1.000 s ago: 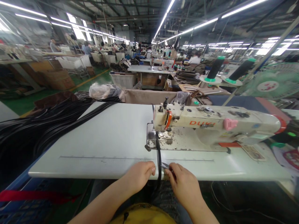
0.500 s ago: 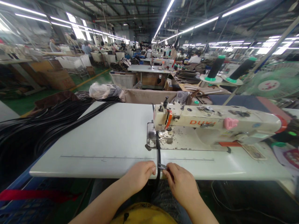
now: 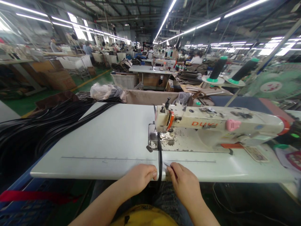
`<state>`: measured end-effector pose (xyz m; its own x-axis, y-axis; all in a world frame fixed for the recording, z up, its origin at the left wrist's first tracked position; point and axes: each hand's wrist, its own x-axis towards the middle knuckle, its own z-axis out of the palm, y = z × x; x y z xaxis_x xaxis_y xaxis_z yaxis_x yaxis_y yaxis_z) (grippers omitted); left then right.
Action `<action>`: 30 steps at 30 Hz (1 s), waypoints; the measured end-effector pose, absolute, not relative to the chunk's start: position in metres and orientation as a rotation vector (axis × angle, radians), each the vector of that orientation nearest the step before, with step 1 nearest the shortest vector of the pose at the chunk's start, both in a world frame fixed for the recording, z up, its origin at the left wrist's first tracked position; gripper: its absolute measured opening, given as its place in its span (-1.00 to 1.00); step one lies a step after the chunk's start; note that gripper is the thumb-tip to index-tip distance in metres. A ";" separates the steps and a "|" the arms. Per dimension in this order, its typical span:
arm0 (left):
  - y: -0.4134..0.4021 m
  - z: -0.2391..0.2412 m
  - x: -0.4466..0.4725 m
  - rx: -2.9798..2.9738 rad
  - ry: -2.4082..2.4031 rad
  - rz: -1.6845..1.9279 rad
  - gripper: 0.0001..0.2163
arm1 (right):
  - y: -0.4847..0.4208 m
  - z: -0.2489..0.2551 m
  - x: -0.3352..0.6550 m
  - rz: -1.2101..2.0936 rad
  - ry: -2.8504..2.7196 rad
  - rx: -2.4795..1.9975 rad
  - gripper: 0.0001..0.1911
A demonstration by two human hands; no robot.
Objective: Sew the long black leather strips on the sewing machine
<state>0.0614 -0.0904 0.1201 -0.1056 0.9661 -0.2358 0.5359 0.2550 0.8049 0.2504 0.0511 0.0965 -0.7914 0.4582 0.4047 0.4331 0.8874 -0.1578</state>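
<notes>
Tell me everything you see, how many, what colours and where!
Flat smooth table: one, white, in the middle
Long metal sewing machine: one, cream with orange letters, on the table's right side
Thin flat strap: seemingly one, black, from the machine over the front edge
Pile of long thin strips: many, black, left
Tall thread cones: two, black with green ends, behind the machine
Round fan: one, green, far right
Small plastic piece: one, pink, on the machine
Limp cloth strip: one, red, lower left
People: several, colours blurry, far behind
Small pointed metal tool: one, silver, beside the strap
Left grip: one, bare, left of the strap
Right grip: one, bare, holding the tool
</notes>
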 end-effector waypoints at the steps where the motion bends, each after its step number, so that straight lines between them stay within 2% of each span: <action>1: -0.094 0.122 0.058 1.432 1.677 0.652 -0.75 | 0.053 0.098 0.252 0.103 -2.597 -0.668 -0.66; 6: -0.107 0.141 0.045 1.643 1.408 0.427 -0.84 | 0.057 0.101 0.259 0.330 -2.566 -0.828 -0.65; 10: -0.093 0.145 0.045 1.662 1.667 0.623 -0.79 | 0.058 0.098 0.263 0.567 -2.483 -1.009 -0.62; 13: -0.070 0.129 0.045 1.695 1.960 0.834 -0.66 | 0.061 0.094 0.274 0.686 -2.389 -1.047 -0.49; 16: -0.043 0.106 0.038 1.793 2.122 0.844 -0.52 | 0.067 0.088 0.296 0.818 -2.264 -1.060 -0.41; 18: -0.025 0.094 0.034 1.870 2.173 0.755 -0.52 | 0.071 0.081 0.315 0.968 -2.133 -1.132 -0.39; 21: -0.009 0.082 0.033 2.047 2.243 0.588 -0.64 | 0.075 0.065 0.349 1.196 -1.843 -1.311 -0.35; 23: -0.007 0.072 0.034 2.213 2.291 0.497 -0.67 | 0.077 0.052 0.375 1.207 -1.653 -1.444 -0.29; 26: -0.013 0.050 0.028 2.404 2.319 0.568 -0.60 | 0.083 0.030 0.422 1.047 -1.440 -1.652 -0.29; 30: -0.010 0.014 0.004 2.590 2.127 0.701 -0.58 | 0.087 0.004 0.492 0.819 -1.160 -1.885 -0.53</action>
